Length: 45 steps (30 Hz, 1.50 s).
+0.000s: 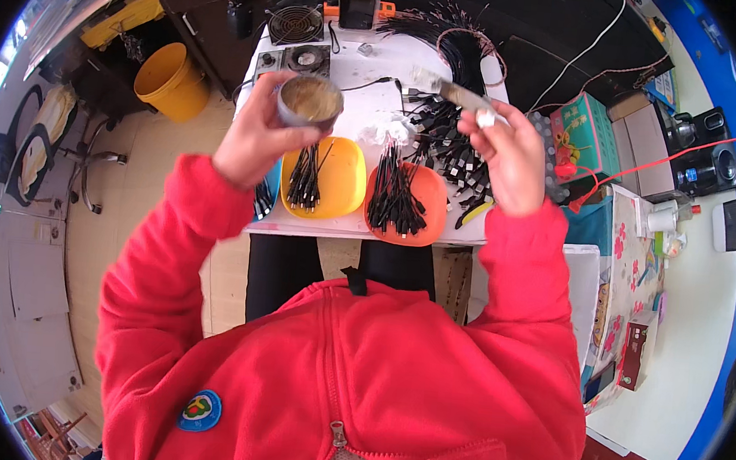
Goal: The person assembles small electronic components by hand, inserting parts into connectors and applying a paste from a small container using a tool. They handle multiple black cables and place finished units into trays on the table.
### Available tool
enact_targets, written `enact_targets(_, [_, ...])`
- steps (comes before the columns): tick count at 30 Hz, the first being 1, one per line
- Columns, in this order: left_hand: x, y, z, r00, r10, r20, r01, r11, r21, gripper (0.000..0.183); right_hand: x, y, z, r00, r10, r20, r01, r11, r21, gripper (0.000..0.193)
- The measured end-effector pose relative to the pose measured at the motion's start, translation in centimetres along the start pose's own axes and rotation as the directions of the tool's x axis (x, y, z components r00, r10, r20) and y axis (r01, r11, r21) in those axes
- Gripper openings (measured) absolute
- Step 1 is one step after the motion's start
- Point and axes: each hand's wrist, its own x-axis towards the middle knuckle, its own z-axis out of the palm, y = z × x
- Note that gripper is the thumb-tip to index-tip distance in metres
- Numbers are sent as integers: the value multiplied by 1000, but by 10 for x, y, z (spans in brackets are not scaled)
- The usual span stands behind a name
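My left hand [254, 139] holds up a small round metal tin [310, 102] filled with a tan paste, above the left side of the white table [372, 66]. My right hand [508, 154] grips a flat metal blade tool [452, 91] that points left, with a bit of white tissue [485, 118] pinched against it. Below the hands lie a yellow tray [346, 185] and an orange tray [431, 196], each with a bundle of black cable ends. A pile of black cables [444, 137] lies just under the blade.
Two small fans [296, 25] and a phone on an orange stand [357, 0] sit at the table's far end. A yellow bucket [170, 83] stands on the floor at the left. Boxes, speakers and a floral-covered side table [639, 251] crowd the right.
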Motion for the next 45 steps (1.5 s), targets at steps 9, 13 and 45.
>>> enact_targets(9, [132, -63, -37, 982, -153, 111, 26, 690, 723, 77, 179, 60, -47, 918, 350, 187, -202, 817, -539, 18])
enact_targets(13, [148, -100, -46, 959, -255, 121, 88, 677, 731, 78, 235, 83, -47, 901, 331, 279, -24, 681, -732, 15])
enact_targets(45, [111, -98, 5, 966, -203, 161, -167, -15, 986, 62, 302, 139, 40, 712, 489, 503, 144, 600, -787, 18])
